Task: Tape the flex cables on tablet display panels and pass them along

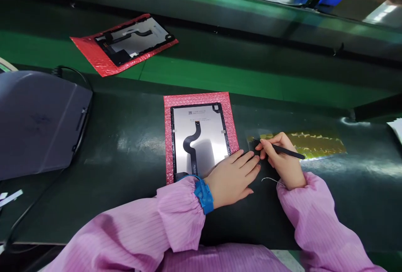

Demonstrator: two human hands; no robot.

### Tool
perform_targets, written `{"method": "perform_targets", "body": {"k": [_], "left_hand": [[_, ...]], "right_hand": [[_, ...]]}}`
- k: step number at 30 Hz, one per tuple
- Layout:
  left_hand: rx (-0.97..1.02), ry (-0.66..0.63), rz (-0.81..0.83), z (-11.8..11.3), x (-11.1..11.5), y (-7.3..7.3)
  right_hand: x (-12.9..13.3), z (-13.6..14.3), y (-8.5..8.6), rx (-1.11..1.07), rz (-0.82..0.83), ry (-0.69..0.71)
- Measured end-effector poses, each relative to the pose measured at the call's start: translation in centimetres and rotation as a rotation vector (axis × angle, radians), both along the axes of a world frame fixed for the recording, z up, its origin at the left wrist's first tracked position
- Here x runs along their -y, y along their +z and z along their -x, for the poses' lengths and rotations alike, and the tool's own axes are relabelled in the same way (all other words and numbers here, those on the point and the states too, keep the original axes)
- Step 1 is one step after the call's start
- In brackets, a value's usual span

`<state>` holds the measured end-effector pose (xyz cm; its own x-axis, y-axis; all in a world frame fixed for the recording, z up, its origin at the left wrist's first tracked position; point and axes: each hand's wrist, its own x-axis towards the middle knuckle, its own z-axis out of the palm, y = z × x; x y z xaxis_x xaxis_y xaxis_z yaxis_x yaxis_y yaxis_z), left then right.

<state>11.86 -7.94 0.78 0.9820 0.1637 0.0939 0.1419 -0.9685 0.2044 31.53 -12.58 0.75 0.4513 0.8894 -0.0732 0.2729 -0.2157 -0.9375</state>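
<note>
My right hand (282, 157) is closed around black tweezers (290, 151), their tips at the left end of a strip of amber film (320, 144) lying on the bench. My left hand (234, 175) lies palm down with fingers stretched out, at the lower right of a tablet screen panel (207, 155), and holds nothing. The panel shows its silvery back with a black flex cable (188, 143) curving down it. Beneath it lies a pink bubble-wrap sheet (197, 98). My left forearm hides the panel's lower end. A blue band (204, 196) circles my left wrist.
A second screen panel (153, 29) rests on a red bubble-wrap bag (103, 65) on the raised ledge at the back left. A dark grey machine (37, 125) with a black cable stands at left. White paper (396, 129) shows at the right edge.
</note>
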Motion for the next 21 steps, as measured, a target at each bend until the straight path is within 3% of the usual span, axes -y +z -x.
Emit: {"method": "perform_targets", "body": {"k": [8,12,17,21], "left_hand": [[0.016,0.012,-0.001,-0.1,0.2,-0.2],[0.078,0.014,-0.004,1.1,0.9,0.1],[0.201,0.014,0.069,5.8,2.2,1.2],[0.218,0.152,0.191,11.4,2.3,1.7]], "right_hand": [[0.8,1.0,0.2,-0.11,-0.197,0.018],[2.0,2.7,0.9,-0.142,-0.258,-0.015],[3.7,5.6,1.1,-0.215,-0.341,-0.042],[5.3,8.5,0.8,-0.319,-0.314,0.006]]}}
